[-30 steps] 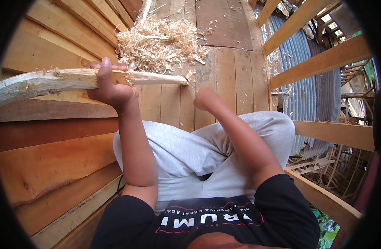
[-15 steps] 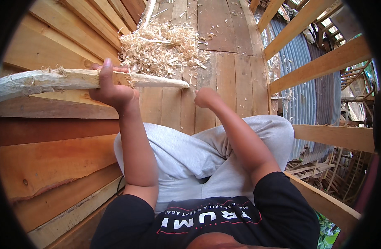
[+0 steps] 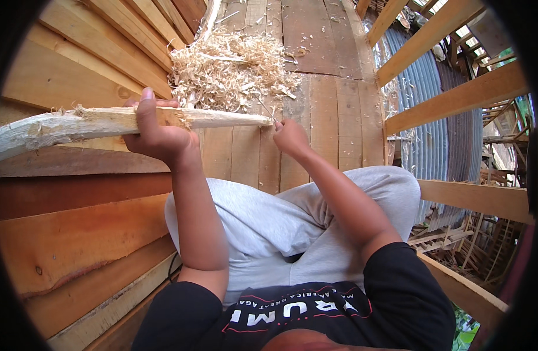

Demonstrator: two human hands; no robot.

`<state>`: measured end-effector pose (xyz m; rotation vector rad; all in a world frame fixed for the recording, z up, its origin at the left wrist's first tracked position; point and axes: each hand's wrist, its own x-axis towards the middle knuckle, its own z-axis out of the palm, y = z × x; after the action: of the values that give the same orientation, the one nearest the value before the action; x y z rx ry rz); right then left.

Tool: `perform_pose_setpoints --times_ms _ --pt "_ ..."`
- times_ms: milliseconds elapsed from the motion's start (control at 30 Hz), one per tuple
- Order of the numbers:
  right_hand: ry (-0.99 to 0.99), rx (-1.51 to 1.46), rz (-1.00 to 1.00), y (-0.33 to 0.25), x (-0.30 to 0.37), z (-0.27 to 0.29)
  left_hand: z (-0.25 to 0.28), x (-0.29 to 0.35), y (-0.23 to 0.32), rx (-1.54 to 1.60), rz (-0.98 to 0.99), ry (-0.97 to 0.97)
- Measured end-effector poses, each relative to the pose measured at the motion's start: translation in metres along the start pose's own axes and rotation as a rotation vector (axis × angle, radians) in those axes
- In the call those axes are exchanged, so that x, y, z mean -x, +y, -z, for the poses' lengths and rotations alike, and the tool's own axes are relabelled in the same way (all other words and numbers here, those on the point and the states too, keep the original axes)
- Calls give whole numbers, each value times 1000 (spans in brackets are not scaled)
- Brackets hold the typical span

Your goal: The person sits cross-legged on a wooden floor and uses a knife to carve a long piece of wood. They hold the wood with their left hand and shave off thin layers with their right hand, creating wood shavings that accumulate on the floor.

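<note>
My left hand [image 3: 155, 131] is wrapped around a long pale wooden stick [image 3: 76, 124] with rough, shaved sides, holding it level across the left of the view. Its thin tapered end points right and stops beside my right hand [image 3: 289, 136]. That hand is closed into a fist just below the stick's tip; whether something thin is pinched in it I cannot make out. A heap of pale wood shavings [image 3: 228, 67] lies on the plank floor beyond both hands. My legs in light grey trousers [image 3: 269, 222] stretch out below.
Stacked wooden planks [image 3: 64, 76] rise on the left. The plank floor [image 3: 321, 117] runs ahead to an open timber frame [image 3: 450, 99] on the right, with corrugated metal sheeting [image 3: 433, 134] and scaffolding below it.
My right hand has moved up and left to the stick's tip. The left hand and stick have barely shifted.
</note>
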<state>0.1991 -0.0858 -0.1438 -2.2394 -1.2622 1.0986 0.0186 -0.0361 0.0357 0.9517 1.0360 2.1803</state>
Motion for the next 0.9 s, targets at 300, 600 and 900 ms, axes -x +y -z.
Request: perform_pose_setpoints --times_ms 300,600,900 --pt "-261 -514 -293 4 -5 -14 -1 0 1 20 57 22" --pt "-410 -859 -382 -6 -7 -13 -2 0 1 3 131 42" --pt "-482 -749 -321 -8 -8 -5 -2 0 1 -27 110 49"
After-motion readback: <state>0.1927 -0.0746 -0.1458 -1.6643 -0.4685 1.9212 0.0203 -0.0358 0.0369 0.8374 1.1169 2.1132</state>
